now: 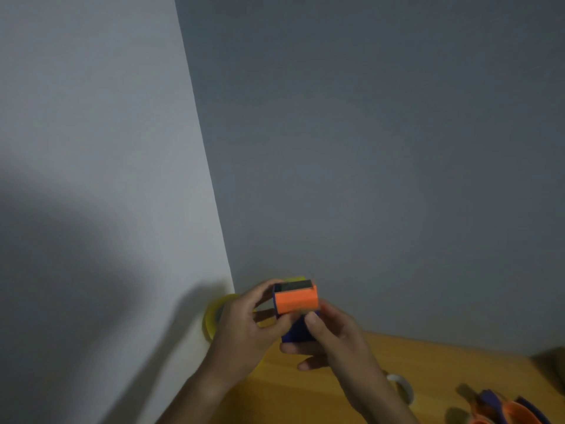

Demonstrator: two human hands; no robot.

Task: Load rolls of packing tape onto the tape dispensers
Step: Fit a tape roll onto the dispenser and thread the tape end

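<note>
Both hands hold a blue and orange tape dispenser point(296, 301) up in front of the wall corner. My left hand point(244, 328) grips its left side, with fingers curled over the top. From below and the right, my right hand point(330, 338) grips the blue body, thumb pressed near the orange part. A yellowish roll of tape point(211, 319) shows behind my left hand, mostly hidden by it; whether it sits on the dispenser cannot be told.
An orange-brown table point(443, 362) fills the lower right. A small white tape roll point(400, 385) lies on it. More blue and orange dispenser parts point(504, 407) lie at the bottom right edge. Grey walls meet in a corner behind.
</note>
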